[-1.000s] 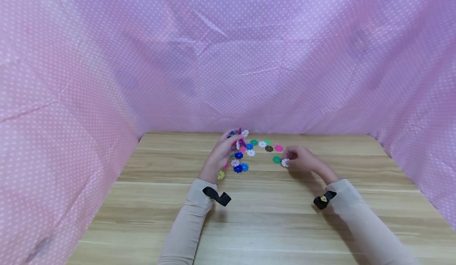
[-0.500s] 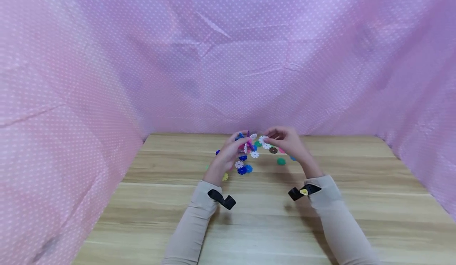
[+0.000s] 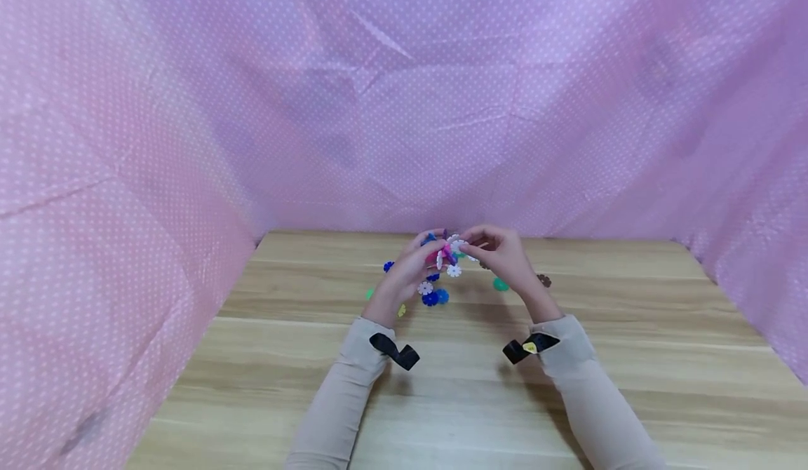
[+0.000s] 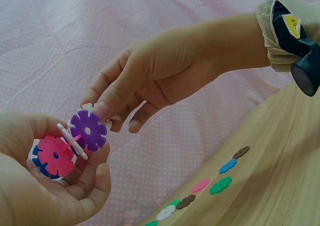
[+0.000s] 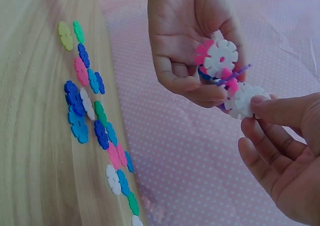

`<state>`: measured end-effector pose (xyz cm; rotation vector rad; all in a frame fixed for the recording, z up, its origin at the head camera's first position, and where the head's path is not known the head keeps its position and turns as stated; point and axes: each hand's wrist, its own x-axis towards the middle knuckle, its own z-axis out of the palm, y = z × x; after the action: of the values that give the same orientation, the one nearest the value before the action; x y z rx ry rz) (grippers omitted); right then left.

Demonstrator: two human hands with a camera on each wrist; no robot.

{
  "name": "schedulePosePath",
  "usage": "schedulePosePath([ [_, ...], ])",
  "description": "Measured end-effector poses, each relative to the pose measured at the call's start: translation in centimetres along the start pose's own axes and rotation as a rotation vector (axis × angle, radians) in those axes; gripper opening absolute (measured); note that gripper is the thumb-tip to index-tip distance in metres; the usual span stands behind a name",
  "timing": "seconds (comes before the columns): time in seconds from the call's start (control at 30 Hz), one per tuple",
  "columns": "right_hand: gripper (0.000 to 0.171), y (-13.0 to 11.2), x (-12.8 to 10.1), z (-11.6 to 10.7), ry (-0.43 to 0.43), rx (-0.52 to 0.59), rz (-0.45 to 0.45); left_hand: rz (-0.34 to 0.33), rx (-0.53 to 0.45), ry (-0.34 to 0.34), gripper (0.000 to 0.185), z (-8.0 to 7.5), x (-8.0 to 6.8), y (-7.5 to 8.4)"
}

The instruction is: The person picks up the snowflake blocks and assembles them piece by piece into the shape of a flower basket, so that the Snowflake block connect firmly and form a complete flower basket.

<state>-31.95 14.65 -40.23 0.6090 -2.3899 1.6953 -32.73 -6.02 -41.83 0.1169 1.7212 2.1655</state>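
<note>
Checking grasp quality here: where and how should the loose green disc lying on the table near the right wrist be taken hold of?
Pinch the green disc by opposite rim edges, coming from above. It lies flat on the table, apart from its neighbours, so only its thin notched rim offers purchase.

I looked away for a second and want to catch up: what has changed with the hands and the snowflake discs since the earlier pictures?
The right hand lifted off the table with a white disc pinched in its fingers and moved left and up to the cluster of joined discs, where the disc now meets it. The left hand kept gripping the cluster, raised. The loose discs mostly stayed on the table.
</note>
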Motion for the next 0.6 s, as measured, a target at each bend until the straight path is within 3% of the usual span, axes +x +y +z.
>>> schedulePosePath([
  [0.6,0.01,-0.4,0.07,0.58,0.064,0.006,-0.103,0.035,-0.176,-0.032,0.036,0.64,0.45,-0.12],
])
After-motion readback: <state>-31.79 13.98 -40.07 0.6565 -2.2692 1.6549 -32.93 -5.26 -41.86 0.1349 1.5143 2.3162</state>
